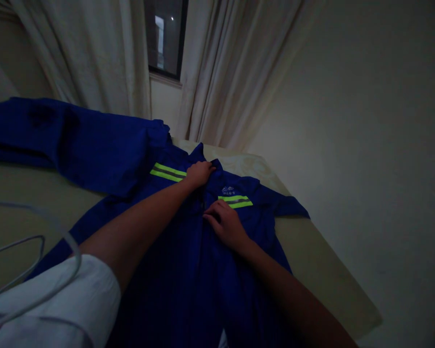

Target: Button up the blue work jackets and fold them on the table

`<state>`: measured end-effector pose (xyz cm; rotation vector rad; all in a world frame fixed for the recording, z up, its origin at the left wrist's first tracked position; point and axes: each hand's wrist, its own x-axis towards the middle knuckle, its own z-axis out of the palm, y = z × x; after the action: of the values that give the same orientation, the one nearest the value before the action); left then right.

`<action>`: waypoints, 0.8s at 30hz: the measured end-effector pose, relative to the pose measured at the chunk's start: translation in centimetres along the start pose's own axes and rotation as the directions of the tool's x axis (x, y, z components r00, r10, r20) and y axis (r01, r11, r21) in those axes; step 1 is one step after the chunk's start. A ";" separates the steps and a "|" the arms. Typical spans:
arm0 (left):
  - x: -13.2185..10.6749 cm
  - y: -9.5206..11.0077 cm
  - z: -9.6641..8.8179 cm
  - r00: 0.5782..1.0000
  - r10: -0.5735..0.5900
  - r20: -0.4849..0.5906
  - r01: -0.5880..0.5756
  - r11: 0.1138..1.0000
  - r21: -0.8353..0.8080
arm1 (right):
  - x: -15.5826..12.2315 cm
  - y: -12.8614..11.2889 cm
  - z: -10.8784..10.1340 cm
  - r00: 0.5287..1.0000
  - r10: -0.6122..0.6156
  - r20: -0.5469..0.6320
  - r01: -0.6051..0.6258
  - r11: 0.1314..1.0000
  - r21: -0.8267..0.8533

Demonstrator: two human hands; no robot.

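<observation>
A dark blue work jacket (177, 290) lies spread out, front side up, with yellow-green reflective strips and a small white logo on its chest. My left hand (200, 173) is closed on the jacket's front near the collar (198, 152). Lower down, beside the chest strip on the right, my right hand (226, 223) has its thumb and fingertips pinched at the front closure line (202, 227). Whether a zip pull is between those fingertips is too dark to tell.
Another blue garment (101, 145) lies folded at the left, against the jacket's shoulder. Pale cloth (333, 270) covers the surface underneath. A white cable (74, 246) loops across the lower left. Curtains (235, 63) and a window (165, 38) are behind, with a wall (377, 121) on the right.
</observation>
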<state>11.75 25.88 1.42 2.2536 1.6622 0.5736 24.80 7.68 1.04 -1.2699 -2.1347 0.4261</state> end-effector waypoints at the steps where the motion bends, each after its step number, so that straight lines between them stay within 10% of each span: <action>1: 0.4 0.2 -0.2 1.000 0.012 -0.001 -0.012 1.000 0.015 | 0.6 0.5 0.2 1.000 0.006 0.004 -0.006 1.000 -0.010; 8: -3.4 2.9 -5.1 0.962 0.146 -0.232 -0.127 0.987 0.096 | 2.2 2.4 0.5 0.999 -0.028 0.043 0.027 1.000 0.010; 11: -11.2 4.3 -6.7 0.971 0.238 0.012 -0.238 0.966 0.104 | 2.0 2.4 0.0 0.995 -0.079 0.057 0.076 0.996 0.055; 14: -20.4 4.2 -6.0 0.918 0.304 0.256 -0.329 0.942 0.063 | 2.1 1.9 -0.8 0.994 -0.098 0.056 0.095 0.994 0.046; 17: -27.7 2.7 -3.8 0.869 0.434 0.240 -0.442 0.897 -0.022 | 2.7 1.2 -1.2 0.996 -0.080 0.050 0.081 0.996 -0.037; 24: -32.2 1.0 -1.7 0.817 0.506 0.277 -0.503 0.860 -0.088 | 5.6 0.3 0.3 0.993 0.100 -0.069 -0.117 0.939 -0.323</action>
<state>3.46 -5.18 -1.36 2.6270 0.9094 0.3266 22.84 12.72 2.49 -1.5697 -2.1589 0.0811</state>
